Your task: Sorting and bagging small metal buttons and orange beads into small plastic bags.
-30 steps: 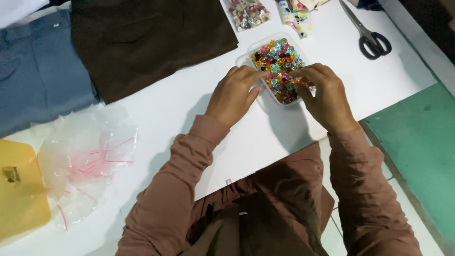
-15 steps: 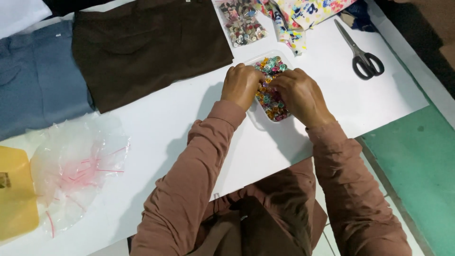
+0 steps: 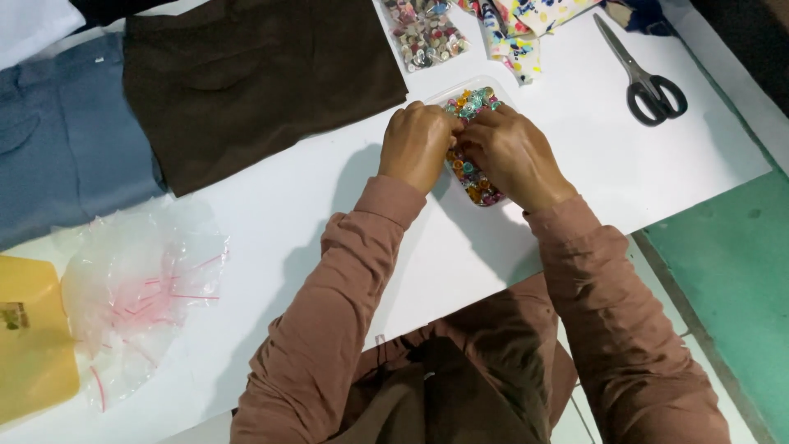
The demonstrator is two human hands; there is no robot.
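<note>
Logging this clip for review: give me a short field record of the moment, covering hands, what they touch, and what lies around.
view: head camera, looking down at a white table
left hand: over the clear tray of coloured buttons, fingers curled at its edge
right hand: on the same tray, fingertips meeting the left hand
grip: cannot tell whether either hand pinches anything
beyond the tray: second tray of buttons, patterned cloth
right side: black scissors
left side: brown cloth, blue cloth, clear plastic bags, yellow box

A single head-worn camera is looking steeply down — from close above — onto the white tabletop (image 3: 271,205) and the person's forearms.
</note>
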